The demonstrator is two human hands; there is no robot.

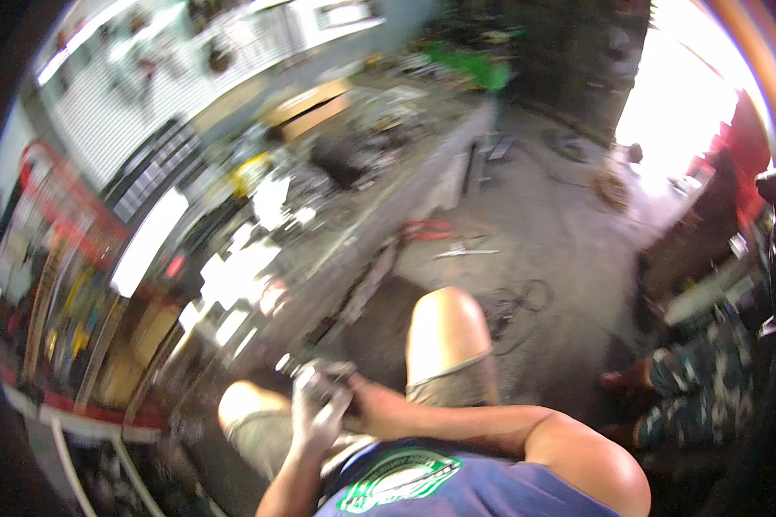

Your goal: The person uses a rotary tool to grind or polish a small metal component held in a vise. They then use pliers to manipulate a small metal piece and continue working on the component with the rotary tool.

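Note:
Close in front of my lap, both hands are together around a small greyish, metallic-looking part (319, 380), smeared by motion, so its kind does not show. My left hand (312, 422), pale grey as if coated or gloved, has its fingers closed around the near side of it. From the right, my right hand (371, 401) reaches across and meets the left at the part. Its fingers are mostly hidden and blurred. A bright spot shows just beyond the hands.
A cluttered workbench (372, 226) runs along the left, bearing an open cardboard box (309, 110). On the floor ahead lie a red-handled tool (428, 230), a silver tool (467, 252) and a dark cable (519, 303). Someone's camouflage-clad legs (703, 379) are at the right.

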